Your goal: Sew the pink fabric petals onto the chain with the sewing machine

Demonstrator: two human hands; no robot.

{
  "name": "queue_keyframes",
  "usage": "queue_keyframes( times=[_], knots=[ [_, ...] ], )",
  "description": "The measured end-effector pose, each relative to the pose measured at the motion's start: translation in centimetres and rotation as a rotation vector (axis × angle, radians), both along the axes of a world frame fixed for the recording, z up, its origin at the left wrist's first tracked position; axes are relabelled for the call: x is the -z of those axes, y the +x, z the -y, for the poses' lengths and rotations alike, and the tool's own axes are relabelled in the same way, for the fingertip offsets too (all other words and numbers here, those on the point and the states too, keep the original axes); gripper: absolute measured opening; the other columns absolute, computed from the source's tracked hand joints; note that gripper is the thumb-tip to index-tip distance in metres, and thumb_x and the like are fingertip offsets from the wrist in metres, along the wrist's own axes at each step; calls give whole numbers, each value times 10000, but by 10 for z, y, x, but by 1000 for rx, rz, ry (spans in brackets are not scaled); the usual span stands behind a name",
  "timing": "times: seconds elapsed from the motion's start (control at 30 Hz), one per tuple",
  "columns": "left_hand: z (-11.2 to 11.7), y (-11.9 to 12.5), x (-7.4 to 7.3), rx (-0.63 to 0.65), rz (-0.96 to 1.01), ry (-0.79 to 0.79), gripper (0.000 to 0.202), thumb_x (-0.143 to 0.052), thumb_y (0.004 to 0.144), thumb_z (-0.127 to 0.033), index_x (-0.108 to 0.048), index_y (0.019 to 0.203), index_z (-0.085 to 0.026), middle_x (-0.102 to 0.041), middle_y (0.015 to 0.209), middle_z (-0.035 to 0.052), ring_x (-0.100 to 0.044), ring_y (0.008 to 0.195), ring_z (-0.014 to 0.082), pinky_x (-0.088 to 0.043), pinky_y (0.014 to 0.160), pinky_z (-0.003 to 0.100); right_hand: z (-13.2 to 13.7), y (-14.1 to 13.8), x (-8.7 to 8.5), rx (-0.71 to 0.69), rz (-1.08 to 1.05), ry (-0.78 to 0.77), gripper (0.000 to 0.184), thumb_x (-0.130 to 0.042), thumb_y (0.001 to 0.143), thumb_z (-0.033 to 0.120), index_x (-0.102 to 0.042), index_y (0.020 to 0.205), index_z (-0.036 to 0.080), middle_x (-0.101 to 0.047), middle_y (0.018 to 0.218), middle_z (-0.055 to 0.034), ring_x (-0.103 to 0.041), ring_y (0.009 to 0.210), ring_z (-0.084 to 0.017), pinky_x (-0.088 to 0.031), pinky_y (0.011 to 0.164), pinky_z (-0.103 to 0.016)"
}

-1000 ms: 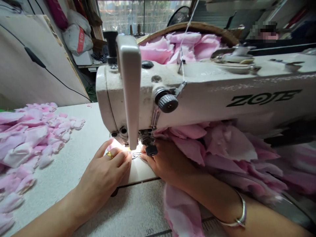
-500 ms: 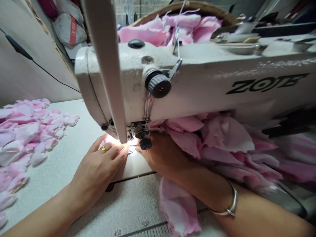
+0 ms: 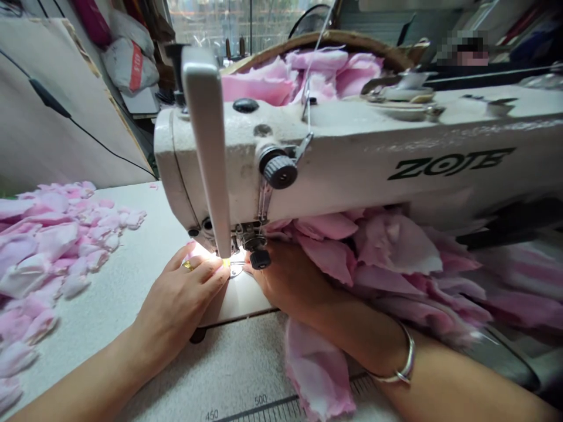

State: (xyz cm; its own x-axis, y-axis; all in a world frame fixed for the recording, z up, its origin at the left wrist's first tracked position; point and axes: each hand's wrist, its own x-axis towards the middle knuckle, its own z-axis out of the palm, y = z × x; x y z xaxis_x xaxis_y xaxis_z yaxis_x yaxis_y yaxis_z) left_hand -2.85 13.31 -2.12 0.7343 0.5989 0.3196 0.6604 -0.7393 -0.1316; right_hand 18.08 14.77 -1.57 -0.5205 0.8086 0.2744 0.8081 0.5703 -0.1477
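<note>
At the lit needle area of a white sewing machine (image 3: 343,170), my left hand (image 3: 178,293) wears a gold ring, its fingers bent and pressed together on a small piece of pink fabric (image 3: 192,251) that mostly lies hidden under them. Opposite it, my right hand (image 3: 290,281) reaches below the machine arm, fingers curled in by the needle plate (image 3: 236,271). A black knob and the machine hide most of its fingertips, so what they pinch cannot be made out. Pink fabric pieces (image 3: 396,243) bunch behind and above the right wrist; one pink piece (image 3: 319,369) hangs below the forearm.
A pile of small pink pieces (image 3: 53,240) covers the table's left side. Behind the machine stands a basket (image 3: 352,38) of pink fabric. A grey upright bar (image 3: 206,146) rises before the machine head. A ruler scale (image 3: 268,410) runs along the front edge.
The camera view has tilted up slightly, so the machine sits lower in the picture and more of the background shows. Both hands stay at the needle area.
</note>
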Motion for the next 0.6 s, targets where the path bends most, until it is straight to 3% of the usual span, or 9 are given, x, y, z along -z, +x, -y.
queue_keyframes(
  times=[0.2, 0.3, 0.47, 0.6],
  knots=[
    [0, -1, -1, 16, -3, 29, 288, -351, 956, -135, -557, 1152, -178, -622, 1041, 36, -533, 921, 215, -313, 1035, 488, 0, 0, 0, 1, 15, 1, 160, -526, 879, 187, -604, 740, 164, -636, 775, -41, -524, 674, -161, -301, 601, -310],
    [-4, -1, -1, 28, 32, 46, 206, -388, 947, -141, -556, 1062, -173, -624, 974, 32, -540, 867, 202, -349, 1005, 472, 0, 1, 0, -16, 1, -27, 157, -520, 883, 178, -603, 751, 157, -640, 810, -50, -541, 714, -159, -323, 627, -300],
    [-12, -5, -2, -104, 52, 153, 82, -452, 914, -142, -523, 938, -173, -610, 833, 24, -557, 852, 210, -338, 1022, 503, 2, 2, -3, -29, -27, -71, 113, -562, 862, 195, -615, 773, 150, -658, 852, -54, -564, 748, -164, -345, 657, -297],
    [-12, -9, -4, -100, 22, 127, 90, -445, 920, -150, -521, 898, -193, -616, 849, 10, -555, 831, 197, -283, 1052, 555, 7, -3, -8, 16, -14, -5, 116, -584, 853, 229, -639, 777, 160, -667, 807, -55, -565, 723, -178, -329, 623, -312]
  ],
)
